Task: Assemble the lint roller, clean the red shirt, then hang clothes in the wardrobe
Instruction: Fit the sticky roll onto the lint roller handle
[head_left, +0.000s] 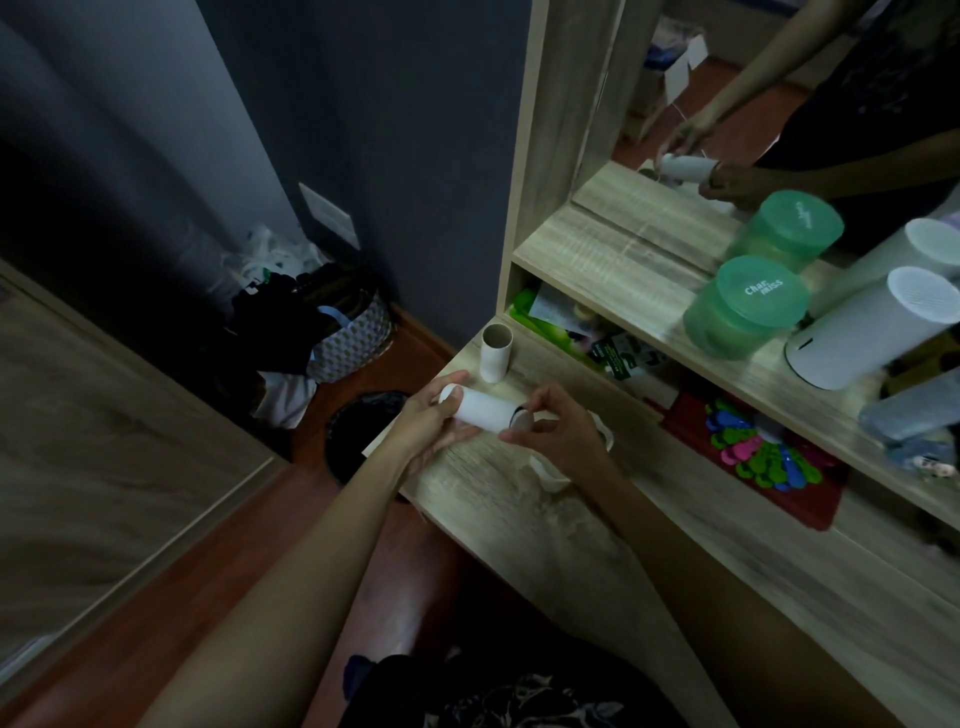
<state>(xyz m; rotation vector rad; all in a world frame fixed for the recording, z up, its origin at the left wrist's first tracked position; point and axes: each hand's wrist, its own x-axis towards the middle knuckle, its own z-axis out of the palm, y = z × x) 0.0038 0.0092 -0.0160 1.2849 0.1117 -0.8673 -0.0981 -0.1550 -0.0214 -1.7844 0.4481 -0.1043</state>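
At the far left a wood-grain wardrobe door (104, 415) is seen, with a patterned laundry basket (353, 340), heaped with dark clothes, set on the floor in the corner beyond it. A black bin (358, 436) is placed on the floor just beside the end of the worktop (571, 551).

Above that end of the worktop the white lint roll (483, 410) is held on its side, off the surface. It is gripped near its left end by the left hand (434, 418), the thumb laid on top and the fingers stretched beneath. An empty cardboard tube (496, 353) is stood upright on the worktop just behind the roll.

The open right end of the roll is pinched by the fingertips of the right hand (563, 434). A white object (553, 480) is partly hidden under that hand; what it is cannot be told.

Further right, a red tray (810, 499) of coloured clips is kept in the lower compartment. On the shelf above, a green tub (743, 312) and a white cylinder (872, 332) are stood before a mirror (779, 78).
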